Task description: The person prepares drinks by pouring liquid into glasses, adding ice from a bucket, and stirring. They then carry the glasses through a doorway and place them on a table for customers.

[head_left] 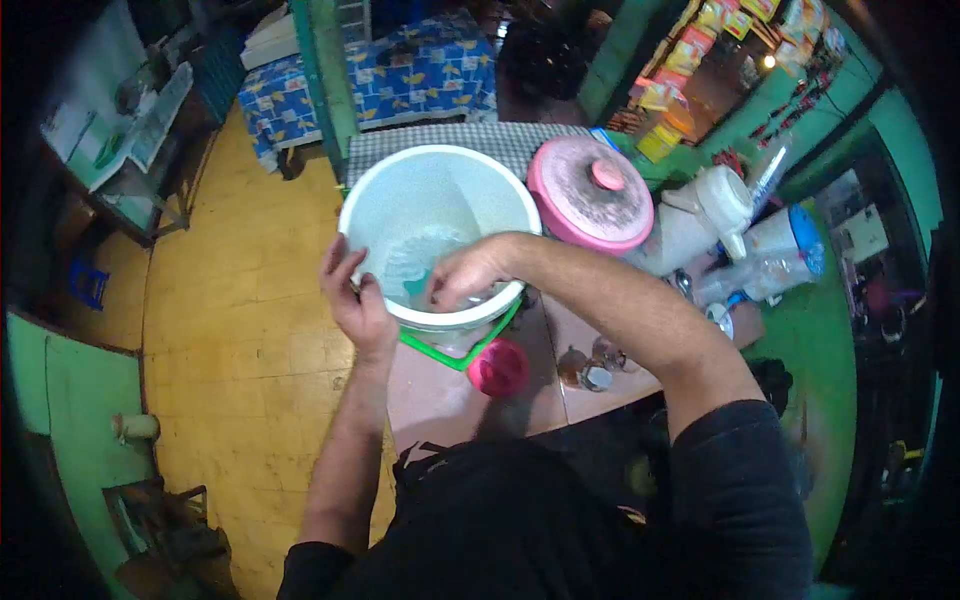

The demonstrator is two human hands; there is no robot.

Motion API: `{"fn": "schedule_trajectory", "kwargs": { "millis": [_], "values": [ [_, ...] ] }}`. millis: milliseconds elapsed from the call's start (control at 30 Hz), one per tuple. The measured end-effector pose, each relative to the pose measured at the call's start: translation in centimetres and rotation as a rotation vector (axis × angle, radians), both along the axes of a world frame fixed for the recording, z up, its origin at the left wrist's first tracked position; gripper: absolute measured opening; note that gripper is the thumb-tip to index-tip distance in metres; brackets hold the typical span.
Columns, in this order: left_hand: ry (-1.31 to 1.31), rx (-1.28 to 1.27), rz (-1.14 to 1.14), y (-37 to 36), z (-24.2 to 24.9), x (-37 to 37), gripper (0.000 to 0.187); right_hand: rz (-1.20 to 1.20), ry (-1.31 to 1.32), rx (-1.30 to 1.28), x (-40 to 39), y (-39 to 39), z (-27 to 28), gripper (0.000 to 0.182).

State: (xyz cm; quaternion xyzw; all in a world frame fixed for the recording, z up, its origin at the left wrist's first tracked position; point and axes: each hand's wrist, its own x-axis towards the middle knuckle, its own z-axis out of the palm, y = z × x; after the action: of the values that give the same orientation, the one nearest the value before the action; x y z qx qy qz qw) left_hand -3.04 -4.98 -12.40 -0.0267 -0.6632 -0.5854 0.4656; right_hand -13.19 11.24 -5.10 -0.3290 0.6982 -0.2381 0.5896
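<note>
A large white bucket (440, 320) with a green handle (437, 354) stands on the table, and wet-looking, clear ripples show at its bottom. My right hand (470, 272) reaches down inside it with fingers curled around a small teal thing (416, 287), whose kind I cannot make out. Beside the bucket's near left rim is my left hand (360, 305), its fingers apart and its thumb close to or against the rim. Just below the handle sits a pink cup (498, 367).
A pink lidded tub (592, 194) stands right of the bucket. Beyond it are a white jug (722, 198) and a plastic-wrapped pack (780, 255). Small glass jars (597, 376) stand near the table's front edge. Behind is a bed-like platform with a blue patterned cover (425, 80).
</note>
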Motion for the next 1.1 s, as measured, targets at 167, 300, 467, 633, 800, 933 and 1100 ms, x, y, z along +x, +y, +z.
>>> {"fn": "schedule_trajectory", "kwargs": {
  "millis": [167,300,467,633,800,933,1100],
  "values": [
    [0.031,0.040,-0.078,0.3,0.8,0.4,0.039,-0.231,-0.230,-0.112,0.0,0.0,0.5,0.044],
    [0.009,0.059,-0.084,0.0,0.4,0.3,0.038,-0.379,-0.209,-0.165,1.1,-1.6,0.1,0.040],
    [0.024,-0.011,-0.063,-0.2,0.4,0.3,0.038,-0.399,-0.294,-0.194,0.9,-1.3,0.5,0.033],
    [0.045,0.002,-0.078,-0.7,0.1,0.1,0.039,-0.540,-0.248,-0.472,1.0,3.7,6.0,0.028],
    [-0.013,-0.011,-0.077,-0.7,0.4,0.5,0.041,-0.405,0.571,-0.522,7.5,22.0,6.6,0.038],
    [-0.055,0.031,-0.068,-0.6,0.0,0.4,0.038,-0.956,0.214,0.005,14.0,32.3,-0.1,0.031],
    [-0.075,-0.097,-0.028,-0.7,0.6,0.6,0.036,-0.930,0.354,0.302,13.8,33.8,-8.0,0.031]
  ]
}}
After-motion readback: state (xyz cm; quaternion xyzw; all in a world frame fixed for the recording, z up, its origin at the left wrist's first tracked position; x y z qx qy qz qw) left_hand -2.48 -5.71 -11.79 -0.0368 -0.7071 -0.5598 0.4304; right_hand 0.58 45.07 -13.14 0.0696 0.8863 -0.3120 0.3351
